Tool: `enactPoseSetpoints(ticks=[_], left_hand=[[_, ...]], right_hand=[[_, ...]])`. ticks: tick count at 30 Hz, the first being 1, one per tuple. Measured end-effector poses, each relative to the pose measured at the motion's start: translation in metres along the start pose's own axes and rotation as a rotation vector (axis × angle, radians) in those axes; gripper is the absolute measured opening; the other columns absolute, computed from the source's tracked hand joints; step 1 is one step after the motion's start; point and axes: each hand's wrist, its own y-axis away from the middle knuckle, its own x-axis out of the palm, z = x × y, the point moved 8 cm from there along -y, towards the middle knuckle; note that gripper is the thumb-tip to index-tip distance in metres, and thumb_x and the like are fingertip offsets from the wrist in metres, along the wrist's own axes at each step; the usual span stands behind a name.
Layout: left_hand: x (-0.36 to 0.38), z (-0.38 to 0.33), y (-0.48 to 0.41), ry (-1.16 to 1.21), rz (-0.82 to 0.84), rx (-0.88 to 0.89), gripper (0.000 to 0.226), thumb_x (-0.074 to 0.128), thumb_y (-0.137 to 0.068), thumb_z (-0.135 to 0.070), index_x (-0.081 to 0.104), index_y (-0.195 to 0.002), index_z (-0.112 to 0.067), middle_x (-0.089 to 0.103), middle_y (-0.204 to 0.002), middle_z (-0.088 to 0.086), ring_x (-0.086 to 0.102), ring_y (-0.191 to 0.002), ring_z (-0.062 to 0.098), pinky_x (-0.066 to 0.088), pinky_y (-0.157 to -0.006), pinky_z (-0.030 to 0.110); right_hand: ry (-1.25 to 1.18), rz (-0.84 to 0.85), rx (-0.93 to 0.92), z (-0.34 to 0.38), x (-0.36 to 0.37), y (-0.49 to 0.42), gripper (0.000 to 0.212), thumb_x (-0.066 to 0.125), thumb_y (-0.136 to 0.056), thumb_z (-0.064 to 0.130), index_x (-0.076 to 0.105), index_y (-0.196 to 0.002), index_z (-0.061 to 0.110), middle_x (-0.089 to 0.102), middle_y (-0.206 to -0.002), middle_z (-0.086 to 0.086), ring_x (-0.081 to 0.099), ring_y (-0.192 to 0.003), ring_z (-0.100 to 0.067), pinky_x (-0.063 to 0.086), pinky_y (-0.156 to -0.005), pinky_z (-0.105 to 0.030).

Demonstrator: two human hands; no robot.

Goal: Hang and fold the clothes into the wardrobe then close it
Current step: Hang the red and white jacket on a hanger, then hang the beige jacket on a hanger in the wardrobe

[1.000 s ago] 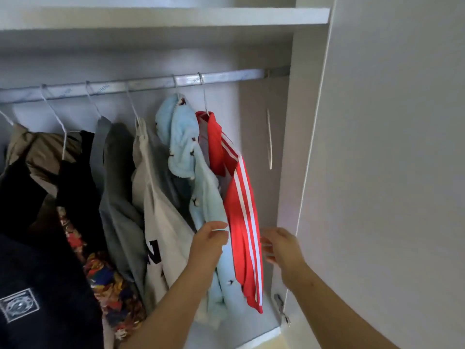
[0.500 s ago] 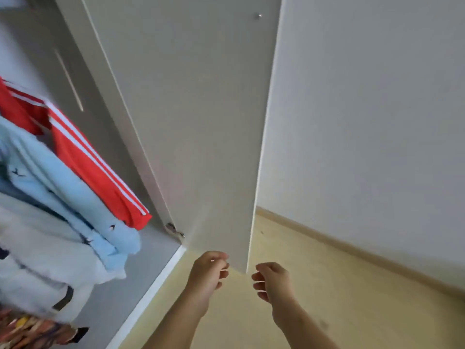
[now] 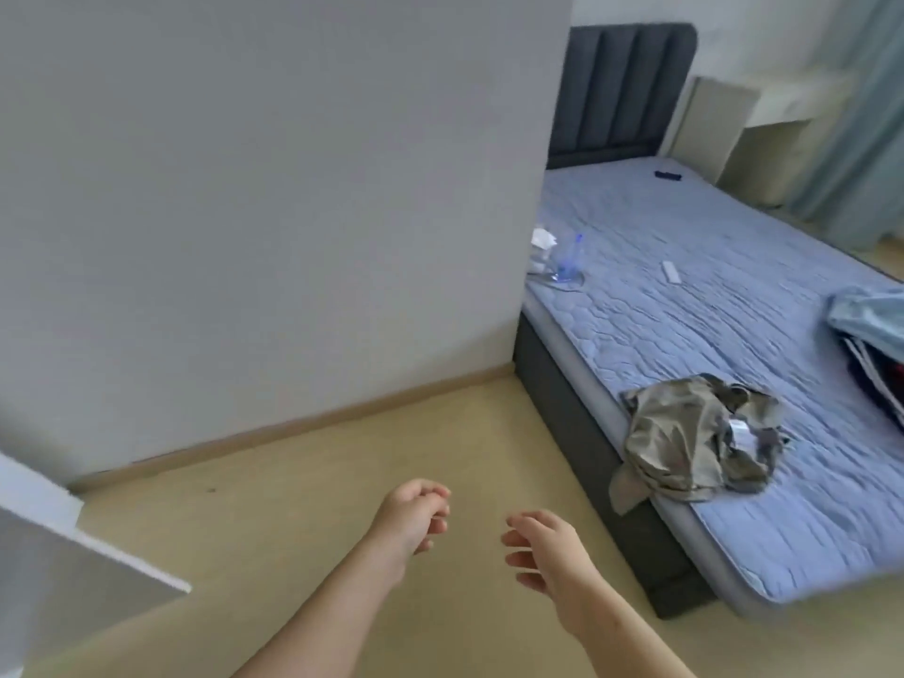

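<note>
A crumpled olive-khaki garment (image 3: 694,437) lies on the near edge of the bed (image 3: 734,286), with a white label showing. A pile of light blue and dark clothes (image 3: 870,335) sits at the bed's right edge, partly cut off by the frame. My left hand (image 3: 411,516) and my right hand (image 3: 543,550) hang over the floor at the bottom centre, fingers loosely curled, holding nothing. The wardrobe's open door (image 3: 73,574) shows only as a white corner at the lower left; its inside is out of view.
A grey wall (image 3: 269,188) stands ahead on the left. The bed has a dark padded headboard (image 3: 621,90), a plastic bottle (image 3: 570,259), a white remote (image 3: 671,273) and a small dark object (image 3: 667,175). Beige floor (image 3: 293,482) lies between me and the bed.
My view has swung right, from the hanging clothes past the wardrobe door to the bed. Both hands have let go of the red and light blue garments and hang free.
</note>
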Motion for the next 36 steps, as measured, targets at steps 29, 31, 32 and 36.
enactPoseSetpoints(ticks=[29, 31, 32, 36], left_hand=[[0.610, -0.112, -0.240, -0.465, 0.399, -0.115, 0.030, 0.041, -0.099, -0.021, 0.052, -0.073, -0.010, 0.046, -0.064, 0.004, 0.041, -0.052, 0.013, 0.029, -0.031, 0.012], [0.631, -0.090, -0.266, -0.519, 0.380, -0.146, 0.031, 0.041, -0.099, -0.020, 0.052, -0.071, -0.011, 0.046, -0.065, 0.003, 0.040, -0.052, 0.012, 0.029, -0.033, 0.012], [0.640, -0.078, -0.278, -0.540, 0.365, -0.158, 0.031, 0.041, -0.098, -0.016, 0.053, -0.070, -0.012, 0.046, -0.065, 0.003, 0.041, -0.052, 0.012, 0.030, -0.036, 0.013], [0.664, -0.033, -0.309, -0.646, 0.291, -0.185, 0.028, 0.043, -0.094, -0.015, 0.057, -0.071, -0.022, 0.055, -0.069, 0.000, 0.050, -0.058, 0.015, 0.037, -0.053, 0.021]], right_hand=[[-0.391, -0.487, 0.438, -0.015, -0.525, -0.236, 0.014, 0.045, -0.093, 0.008, 0.049, -0.080, 0.008, 0.049, -0.072, -0.008, 0.040, -0.052, -0.017, 0.027, -0.047, -0.021], [-0.393, -0.466, 0.487, -0.030, -0.545, -0.264, 0.015, 0.045, -0.093, 0.007, 0.047, -0.078, 0.010, 0.047, -0.068, -0.007, 0.038, -0.050, -0.016, 0.025, -0.047, -0.020], [-0.387, -0.457, 0.506, -0.038, -0.555, -0.279, 0.017, 0.044, -0.093, 0.006, 0.046, -0.076, 0.010, 0.045, -0.067, -0.007, 0.037, -0.049, -0.016, 0.025, -0.046, -0.021], [-0.352, -0.387, 0.570, -0.068, -0.589, -0.331, 0.019, 0.042, -0.092, 0.004, 0.046, -0.075, 0.010, 0.045, -0.064, -0.006, 0.037, -0.048, -0.015, 0.026, -0.044, -0.021]])
